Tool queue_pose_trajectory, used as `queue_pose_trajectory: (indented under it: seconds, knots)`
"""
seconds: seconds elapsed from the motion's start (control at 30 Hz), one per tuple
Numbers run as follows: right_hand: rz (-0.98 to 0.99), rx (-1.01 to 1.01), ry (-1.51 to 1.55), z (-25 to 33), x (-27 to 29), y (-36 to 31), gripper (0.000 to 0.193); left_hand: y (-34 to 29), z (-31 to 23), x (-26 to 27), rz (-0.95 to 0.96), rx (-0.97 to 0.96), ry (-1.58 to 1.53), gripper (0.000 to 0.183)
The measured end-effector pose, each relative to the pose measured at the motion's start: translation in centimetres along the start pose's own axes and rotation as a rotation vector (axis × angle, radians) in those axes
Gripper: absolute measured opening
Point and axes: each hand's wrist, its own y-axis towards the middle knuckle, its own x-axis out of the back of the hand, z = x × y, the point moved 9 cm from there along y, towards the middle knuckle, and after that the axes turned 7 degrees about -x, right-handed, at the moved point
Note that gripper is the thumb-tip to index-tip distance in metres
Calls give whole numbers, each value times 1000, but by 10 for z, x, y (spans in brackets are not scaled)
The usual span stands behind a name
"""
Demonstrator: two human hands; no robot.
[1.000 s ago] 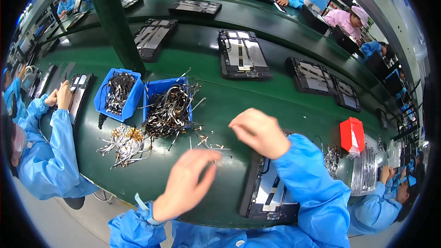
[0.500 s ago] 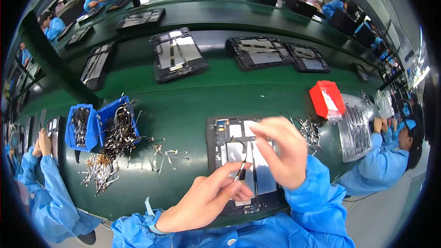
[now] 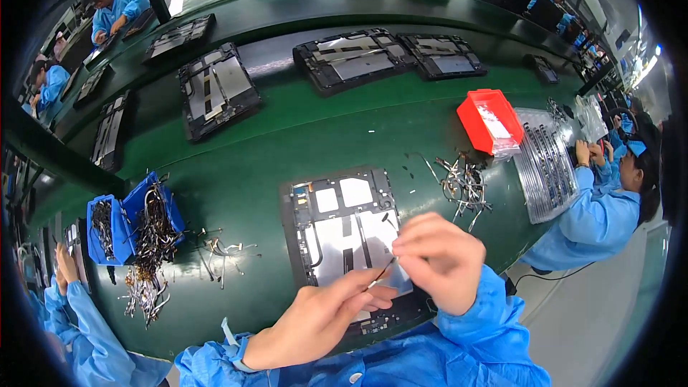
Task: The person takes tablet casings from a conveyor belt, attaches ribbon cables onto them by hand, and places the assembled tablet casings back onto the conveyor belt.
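Between my hands is a thin ribbon cable (image 3: 380, 277), dark toward its upper end and pale lower down. My left hand (image 3: 315, 319) pinches its lower part between thumb and forefinger. The closed fingertips of my right hand (image 3: 444, 258) are at the cable's upper end. Both hands are over an opened tablet (image 3: 326, 233) lying on the dark green bench, its silver inner plate and black frame exposed. My hands cover its lower right part. A short black piece at the right hand's fingertips is too small to name.
Loose cables (image 3: 464, 188) lie right of the tablet, below a red bin (image 3: 469, 125) and a clear tray (image 3: 548, 172). On the left stand blue bins (image 3: 129, 251) of cables, with more heaped beside them (image 3: 145, 290). Opened tablets (image 3: 218, 93) line the far side. Co-workers sit at both sides.
My right hand has come down from above, its fingers closing at the cable's upper end. The view has turned right, so the bench things appear farther left.
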Motion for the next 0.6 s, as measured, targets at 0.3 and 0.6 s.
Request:
queue_pose_trajectory:
  seconds: [0.3,0.6]
  knots:
    - [138,233,-338,16,-23,-15,24,6,-7,1,-28,-102,416,12]
    - [-513,21,-685,-28,111,30,10,-7,15,-1,27,216,269,28]
